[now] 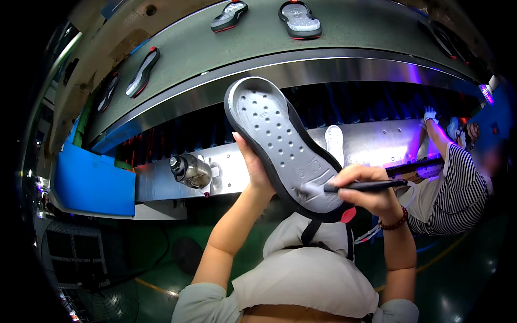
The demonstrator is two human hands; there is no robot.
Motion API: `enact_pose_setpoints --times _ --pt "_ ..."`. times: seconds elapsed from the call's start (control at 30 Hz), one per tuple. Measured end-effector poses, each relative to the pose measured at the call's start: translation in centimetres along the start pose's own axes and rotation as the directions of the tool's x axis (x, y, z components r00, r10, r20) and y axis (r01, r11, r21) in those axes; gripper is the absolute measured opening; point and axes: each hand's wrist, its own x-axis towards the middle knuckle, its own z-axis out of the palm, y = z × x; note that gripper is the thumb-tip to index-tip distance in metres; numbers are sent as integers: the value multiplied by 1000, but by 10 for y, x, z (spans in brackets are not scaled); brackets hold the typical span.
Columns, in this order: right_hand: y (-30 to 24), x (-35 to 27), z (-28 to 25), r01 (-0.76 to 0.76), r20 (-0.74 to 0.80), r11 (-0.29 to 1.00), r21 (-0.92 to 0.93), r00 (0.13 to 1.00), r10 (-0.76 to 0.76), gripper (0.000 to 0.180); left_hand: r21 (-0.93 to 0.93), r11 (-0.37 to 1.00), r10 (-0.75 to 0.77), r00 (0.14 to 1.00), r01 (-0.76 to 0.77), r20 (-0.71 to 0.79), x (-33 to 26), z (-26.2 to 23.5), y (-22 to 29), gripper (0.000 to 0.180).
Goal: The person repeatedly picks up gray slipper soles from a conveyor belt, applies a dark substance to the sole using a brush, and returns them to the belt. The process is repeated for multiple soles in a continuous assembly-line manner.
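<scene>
A grey shoe sole (274,126) with a black rim and rows of small dimples is held tilted in front of me. My left hand (254,164) is closed around its left edge, most of the fingers hidden beneath it. At the sole's lower end shows a red tab (348,215). My right hand (369,191) pinches a black-handled brush (392,184). Its pale bristles, blurred, touch the grey face near that lower end, where whitish smears show.
Beyond a metal ledge (229,167) runs a green conveyor belt (188,59) carrying several soles (299,21). On the ledge stand a clear bottle (194,171) with a dark top and a small pale sole-shaped piece (334,142). A co-worker in a striped top (458,188) is at the right.
</scene>
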Motion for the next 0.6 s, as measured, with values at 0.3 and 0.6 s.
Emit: enact_pose_setpoints --times 0.3,0.6 --pt "8 -14 -12 -33 -82 999 -33 996 30 17 35 999 19 1000 -20 17 11 -3 12 76" --pt "20 -19 -23 -46 -41 956 291 997 60 17 77 997 -7 1000 7 6 18 29 25 73"
